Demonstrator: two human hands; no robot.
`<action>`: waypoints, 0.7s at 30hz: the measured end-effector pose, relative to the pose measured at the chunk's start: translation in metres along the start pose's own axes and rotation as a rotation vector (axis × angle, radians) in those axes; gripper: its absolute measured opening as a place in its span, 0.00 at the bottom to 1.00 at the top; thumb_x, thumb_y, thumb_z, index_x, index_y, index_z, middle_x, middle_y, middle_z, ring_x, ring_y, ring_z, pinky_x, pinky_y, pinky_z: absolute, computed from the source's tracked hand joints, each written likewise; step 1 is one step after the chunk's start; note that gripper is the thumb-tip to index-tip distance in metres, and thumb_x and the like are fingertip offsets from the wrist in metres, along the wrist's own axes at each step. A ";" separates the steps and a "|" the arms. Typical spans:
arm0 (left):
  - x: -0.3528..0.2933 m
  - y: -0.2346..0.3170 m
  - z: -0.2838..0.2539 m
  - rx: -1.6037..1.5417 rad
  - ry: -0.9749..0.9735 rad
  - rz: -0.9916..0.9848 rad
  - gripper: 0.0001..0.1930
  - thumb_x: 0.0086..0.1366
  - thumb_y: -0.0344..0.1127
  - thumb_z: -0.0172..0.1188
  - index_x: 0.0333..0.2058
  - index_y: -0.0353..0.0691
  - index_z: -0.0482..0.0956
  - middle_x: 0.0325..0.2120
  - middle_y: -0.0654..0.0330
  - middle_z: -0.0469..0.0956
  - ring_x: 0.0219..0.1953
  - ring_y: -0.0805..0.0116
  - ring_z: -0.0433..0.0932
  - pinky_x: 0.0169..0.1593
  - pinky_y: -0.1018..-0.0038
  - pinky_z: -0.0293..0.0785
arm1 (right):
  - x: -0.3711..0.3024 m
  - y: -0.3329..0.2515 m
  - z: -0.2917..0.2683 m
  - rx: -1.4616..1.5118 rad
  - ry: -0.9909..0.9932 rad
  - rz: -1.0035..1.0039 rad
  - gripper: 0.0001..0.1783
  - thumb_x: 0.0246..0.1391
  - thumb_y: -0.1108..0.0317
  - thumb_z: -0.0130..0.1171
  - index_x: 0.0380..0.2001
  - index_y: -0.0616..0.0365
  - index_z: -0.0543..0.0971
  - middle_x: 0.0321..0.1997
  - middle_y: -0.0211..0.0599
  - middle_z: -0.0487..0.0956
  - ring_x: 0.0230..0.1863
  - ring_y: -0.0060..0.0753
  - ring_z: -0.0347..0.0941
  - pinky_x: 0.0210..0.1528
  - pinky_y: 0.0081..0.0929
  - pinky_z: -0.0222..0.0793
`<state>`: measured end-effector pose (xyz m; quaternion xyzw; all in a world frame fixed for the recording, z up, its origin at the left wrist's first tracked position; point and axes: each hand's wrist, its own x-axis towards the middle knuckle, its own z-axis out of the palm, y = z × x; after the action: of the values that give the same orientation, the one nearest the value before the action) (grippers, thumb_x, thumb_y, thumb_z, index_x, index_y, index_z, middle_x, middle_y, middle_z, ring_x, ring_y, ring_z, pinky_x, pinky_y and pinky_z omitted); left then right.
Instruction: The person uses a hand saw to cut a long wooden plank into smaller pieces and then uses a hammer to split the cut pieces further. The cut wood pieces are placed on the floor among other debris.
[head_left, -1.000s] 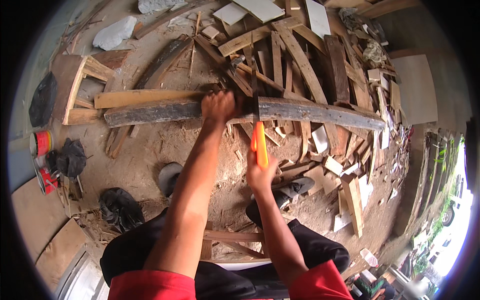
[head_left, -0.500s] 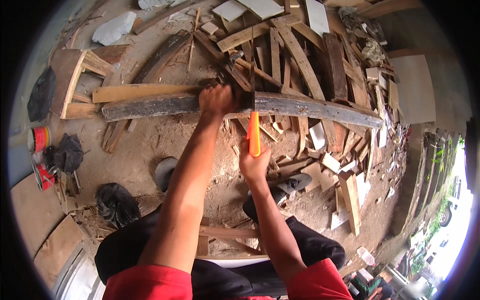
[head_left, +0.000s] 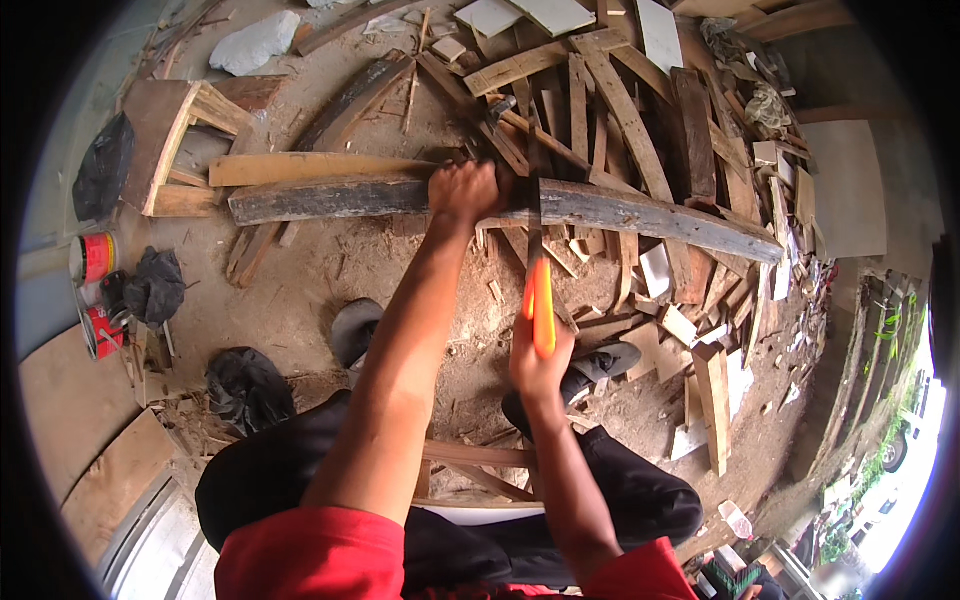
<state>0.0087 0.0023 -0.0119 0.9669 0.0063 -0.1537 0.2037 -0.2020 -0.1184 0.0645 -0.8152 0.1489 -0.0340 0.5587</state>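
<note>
A long, weathered grey wooden beam (head_left: 640, 212) lies crosswise in front of me. Around its middle my left hand (head_left: 464, 190) is closed, with the arm stretched straight out. My right hand (head_left: 540, 368) grips a handsaw by its orange handle (head_left: 543, 312), on the near side of the beam. The saw's thin dark blade (head_left: 535, 215) crosses the beam just to the right of my left hand and points away from me. A dark gap or patch shows on the beam between hand and blade. How deep the blade sits cannot be made out.
A yellowish board (head_left: 310, 168) lies along the beam's far left side. A hammer (head_left: 503, 107) rests among piled wood scraps beyond. To the left stand a wooden frame (head_left: 160, 150), red cans (head_left: 98, 258) and black plastic bags (head_left: 155, 287). Offcuts litter the ground at right.
My right hand has drawn the saw toward me, so the handle is farther from the beam. My left hand keeps its hold. The whole view has shifted slightly.
</note>
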 end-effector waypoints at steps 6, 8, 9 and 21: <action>-0.004 -0.004 -0.004 0.023 0.184 0.027 0.20 0.64 0.49 0.44 0.27 0.48 0.84 0.25 0.49 0.84 0.30 0.52 0.85 0.36 0.56 0.81 | -0.150 0.003 -0.079 -0.068 -0.226 -0.031 0.21 0.60 0.72 0.52 0.55 0.73 0.74 0.36 0.40 0.82 0.30 0.18 0.72 0.33 0.19 0.68; -0.007 0.003 -0.002 0.057 0.116 0.045 0.20 0.65 0.50 0.44 0.30 0.47 0.84 0.31 0.49 0.84 0.35 0.52 0.85 0.43 0.58 0.80 | -0.087 -0.012 -0.044 0.065 -0.038 0.000 0.16 0.60 0.73 0.52 0.48 0.71 0.78 0.28 0.33 0.78 0.26 0.16 0.70 0.30 0.18 0.66; -0.004 0.004 0.001 0.041 0.134 0.034 0.20 0.66 0.51 0.44 0.33 0.48 0.84 0.34 0.50 0.84 0.39 0.53 0.84 0.46 0.59 0.79 | -0.042 -0.001 -0.028 0.096 -0.070 0.088 0.09 0.60 0.72 0.54 0.34 0.68 0.79 0.21 0.29 0.74 0.22 0.16 0.66 0.25 0.20 0.62; -0.004 -0.001 0.000 0.068 0.180 0.031 0.23 0.67 0.55 0.42 0.35 0.50 0.85 0.34 0.53 0.85 0.39 0.54 0.84 0.44 0.57 0.79 | -0.105 -0.004 -0.058 0.005 -0.160 0.001 0.24 0.61 0.65 0.53 0.56 0.70 0.72 0.43 0.42 0.80 0.34 0.21 0.75 0.36 0.21 0.69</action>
<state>0.0046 0.0035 -0.0112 0.9831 0.0046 -0.0633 0.1715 -0.3145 -0.1397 0.1016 -0.8139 0.1041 0.0310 0.5708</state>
